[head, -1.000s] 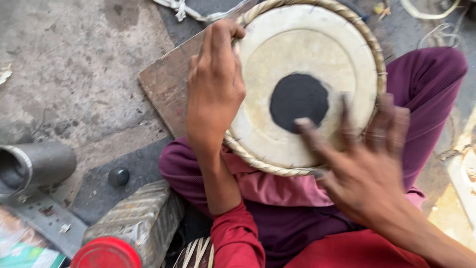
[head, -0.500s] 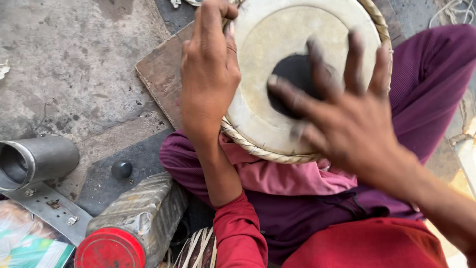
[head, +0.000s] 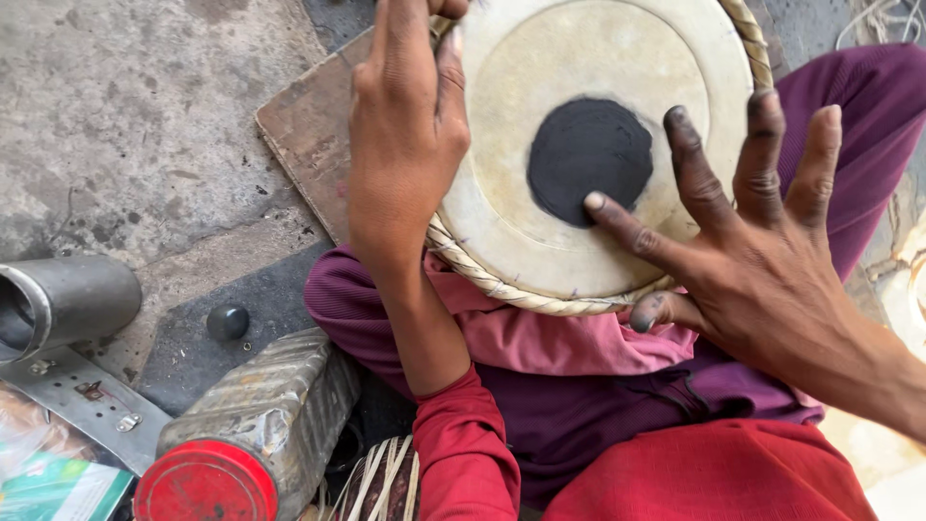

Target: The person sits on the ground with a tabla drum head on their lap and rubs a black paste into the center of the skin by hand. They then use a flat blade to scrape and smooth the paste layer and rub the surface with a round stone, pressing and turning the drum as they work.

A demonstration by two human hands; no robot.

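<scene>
A round drum (head: 540,203) with a pale skin, a black centre patch (head: 588,159) and a braided rim rests on my lap over purple trousers and a pink cloth (head: 540,338). My left hand (head: 405,145) lies flat along the drum's left rim, fingers pointing away from me, holding it steady. My right hand (head: 752,241) hovers over the drum's right side with fingers spread wide and blackened; its index fingertip touches the skin at the lower edge of the black patch.
A flat wooden board (head: 309,135) lies under the drum on the stone floor. At the left are a grey metal pipe (head: 58,299), a small dark knob (head: 228,321), a ribbed container with a red cap (head: 241,434) and a metal bracket (head: 87,405).
My right hand has moved from below the drum up and to the right, and now spreads over the skin with its index finger on it. My left hand stays on the rim.
</scene>
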